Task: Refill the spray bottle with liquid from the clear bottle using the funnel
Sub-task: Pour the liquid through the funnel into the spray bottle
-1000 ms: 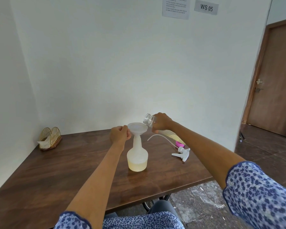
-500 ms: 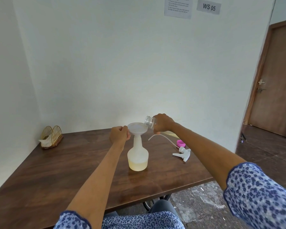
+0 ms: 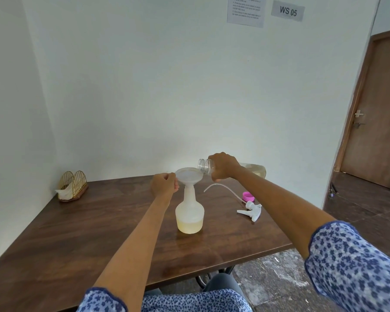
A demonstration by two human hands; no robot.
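Spray bottle (image 3: pixel 190 212): stood upright near the middle of the wooden table (image 3: pixel 95 224), cap off, pale yellow liquid filling its lower part.
Funnel (image 3: pixel 188 175): seated in the spray bottle's neck; its rim is pinched by the left hand (image 3: pixel 164 186), fingers curled.
Clear bottle (image 3: pixel 232 168): held nearly level just right of the funnel, mouth at the funnel's rim, gripped near the neck by the right hand (image 3: pixel 223 165).
Trigger head with tube (image 3: pixel 249 208): laid right of the spray bottle.
Pink cap (image 3: pixel 247 196): behind the trigger head.
Napkin holder (image 3: pixel 72 186): far left of the spray bottle.
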